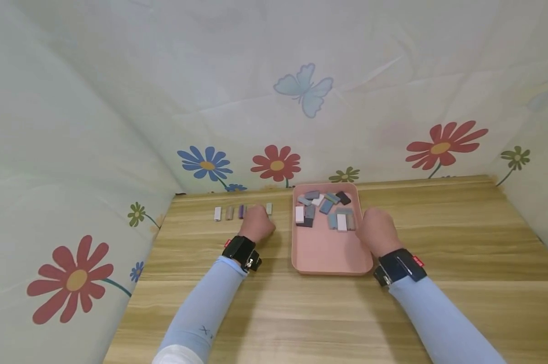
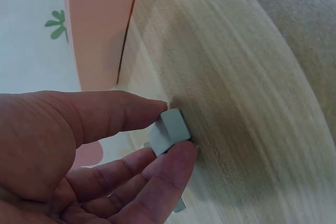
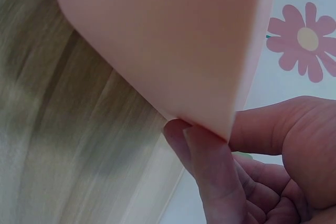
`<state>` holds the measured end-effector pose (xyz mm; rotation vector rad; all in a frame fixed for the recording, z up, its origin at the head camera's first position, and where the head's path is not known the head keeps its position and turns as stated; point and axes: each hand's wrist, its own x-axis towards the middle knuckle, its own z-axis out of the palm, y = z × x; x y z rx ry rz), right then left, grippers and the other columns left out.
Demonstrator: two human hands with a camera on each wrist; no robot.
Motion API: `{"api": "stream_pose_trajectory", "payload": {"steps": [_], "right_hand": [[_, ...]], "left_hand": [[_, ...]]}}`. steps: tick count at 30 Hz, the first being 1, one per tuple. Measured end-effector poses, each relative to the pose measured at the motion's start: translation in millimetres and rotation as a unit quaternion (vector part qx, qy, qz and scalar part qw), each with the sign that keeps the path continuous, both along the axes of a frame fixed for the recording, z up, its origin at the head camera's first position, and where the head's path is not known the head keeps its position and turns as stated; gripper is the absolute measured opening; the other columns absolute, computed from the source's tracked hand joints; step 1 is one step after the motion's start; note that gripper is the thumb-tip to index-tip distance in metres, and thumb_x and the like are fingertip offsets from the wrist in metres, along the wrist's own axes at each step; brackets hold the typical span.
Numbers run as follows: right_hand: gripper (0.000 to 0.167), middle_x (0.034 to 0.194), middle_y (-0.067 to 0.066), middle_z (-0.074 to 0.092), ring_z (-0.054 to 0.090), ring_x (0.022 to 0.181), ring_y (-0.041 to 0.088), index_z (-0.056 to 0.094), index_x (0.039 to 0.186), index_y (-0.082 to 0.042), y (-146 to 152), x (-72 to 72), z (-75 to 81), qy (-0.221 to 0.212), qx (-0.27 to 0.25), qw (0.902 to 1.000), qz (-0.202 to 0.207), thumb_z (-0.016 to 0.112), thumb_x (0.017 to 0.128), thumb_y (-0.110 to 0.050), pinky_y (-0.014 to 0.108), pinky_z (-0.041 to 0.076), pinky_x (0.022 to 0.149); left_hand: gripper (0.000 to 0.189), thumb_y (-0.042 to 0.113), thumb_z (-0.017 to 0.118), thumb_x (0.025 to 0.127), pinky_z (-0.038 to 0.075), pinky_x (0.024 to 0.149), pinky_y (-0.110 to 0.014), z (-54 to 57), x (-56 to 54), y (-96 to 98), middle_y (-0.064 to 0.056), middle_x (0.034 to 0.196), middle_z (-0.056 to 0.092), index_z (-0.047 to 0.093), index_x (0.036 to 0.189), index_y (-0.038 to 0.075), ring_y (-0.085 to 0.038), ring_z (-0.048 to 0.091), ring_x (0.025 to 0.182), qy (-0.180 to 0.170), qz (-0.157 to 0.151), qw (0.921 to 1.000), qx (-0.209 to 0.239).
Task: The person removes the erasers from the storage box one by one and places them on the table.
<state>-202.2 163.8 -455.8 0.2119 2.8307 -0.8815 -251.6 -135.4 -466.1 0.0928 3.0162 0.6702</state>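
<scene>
My left hand (image 1: 257,224) is over the table, left of the pink tray (image 1: 330,258). Between its thumb and fingertips it pinches a small grey-green block (image 2: 176,125), which the head view hides. On the tray's right side my right hand (image 1: 377,232) holds the wall, thumb on one face and fingers on the other in the right wrist view. Several small blocks lie in a row by my left hand: a white block (image 1: 217,214), a tan block (image 1: 229,213), a purple block (image 1: 241,211) and a pale green block (image 1: 269,208).
Inside the tray, several blocks are heaped toward the back, among them a blue block (image 1: 326,207), a black block (image 1: 343,197) and a white block (image 1: 342,222). Behind the wooden table (image 1: 292,313) hangs a flower-printed curtain (image 1: 237,101), with more of it along the left.
</scene>
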Motion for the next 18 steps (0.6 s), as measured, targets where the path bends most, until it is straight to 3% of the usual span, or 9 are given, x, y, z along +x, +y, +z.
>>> {"api": "stream_pose_trajectory", "payload": {"steps": [4,9,14,18], "right_hand": [[0.014,0.073,0.014,0.060,0.057,0.059,0.021,0.061,0.090,0.004,0.5,0.1,0.9,0.004,0.001,1.0000,-0.001,0.058,0.086,-0.009,0.025,0.042,0.047],[0.015,0.073,0.014,0.060,0.058,0.060,0.021,0.061,0.090,0.004,1.3,-0.6,-0.1,0.004,-0.007,1.0000,-0.003,0.057,0.087,-0.010,0.025,0.043,0.047],[0.015,0.074,0.014,0.060,0.058,0.060,0.021,0.061,0.090,0.004,2.7,-0.6,0.1,0.009,-0.009,0.9999,-0.001,0.057,0.087,-0.010,0.025,0.043,0.047],[0.014,0.072,0.014,0.060,0.057,0.058,0.021,0.062,0.087,0.004,3.8,-0.7,-0.2,0.022,-0.006,0.9997,0.001,0.057,0.086,-0.009,0.025,0.043,0.046]], "left_hand": [[0.014,0.001,0.058,0.061,0.036,0.040,-0.028,-3.0,-2.0,0.9,-0.007,0.062,0.056,0.049,0.056,0.011,-0.018,0.047,0.048,0.000,0.000,0.9999,-0.017],[0.013,0.005,0.061,0.067,0.037,0.042,-0.028,1.9,-1.9,3.0,-0.005,0.061,0.055,0.051,0.059,0.010,-0.019,0.048,0.050,0.000,-0.004,0.9997,-0.023],[0.014,0.015,0.064,0.076,0.038,0.043,-0.029,29.1,0.8,20.2,-0.005,0.061,0.055,0.055,0.067,0.009,-0.019,0.052,0.050,0.018,0.002,0.9998,0.000],[0.018,0.023,0.065,0.081,0.039,0.046,-0.027,48.5,1.2,49.9,-0.008,0.077,0.060,0.062,0.090,0.007,-0.018,0.052,0.056,0.024,-0.029,0.9986,0.036]]}}
